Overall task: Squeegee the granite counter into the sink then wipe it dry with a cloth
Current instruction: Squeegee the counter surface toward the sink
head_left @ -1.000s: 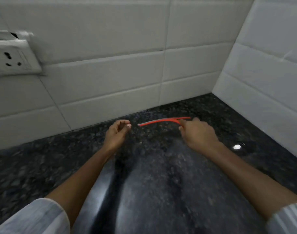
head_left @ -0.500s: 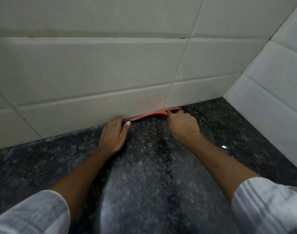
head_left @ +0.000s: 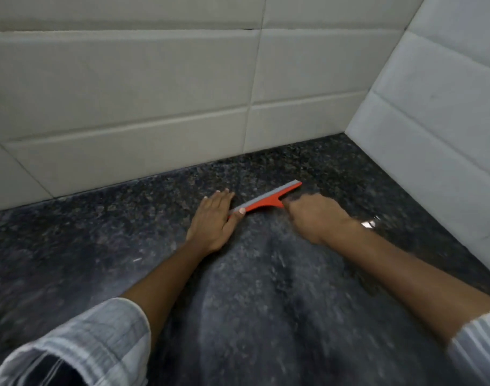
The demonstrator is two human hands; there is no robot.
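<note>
An orange squeegee [head_left: 266,201] with a grey rubber blade lies blade-down on the dark speckled granite counter [head_left: 266,288], a short way out from the back wall. My right hand [head_left: 316,218] is closed around its handle, which the fingers hide. My left hand [head_left: 213,221] rests flat on the counter with fingers together, its thumb pressing the left end of the blade. Neither sink nor cloth is in view.
White tiled walls meet at a corner: the back wall [head_left: 154,107] and the right wall [head_left: 438,121]. A wet glint [head_left: 369,222] shines on the counter right of my right wrist. Granite stretches to the left and toward me.
The squeegee has come away from the foot of the back wall toward me, both hands moving with it. Its grey blade now shows.
</note>
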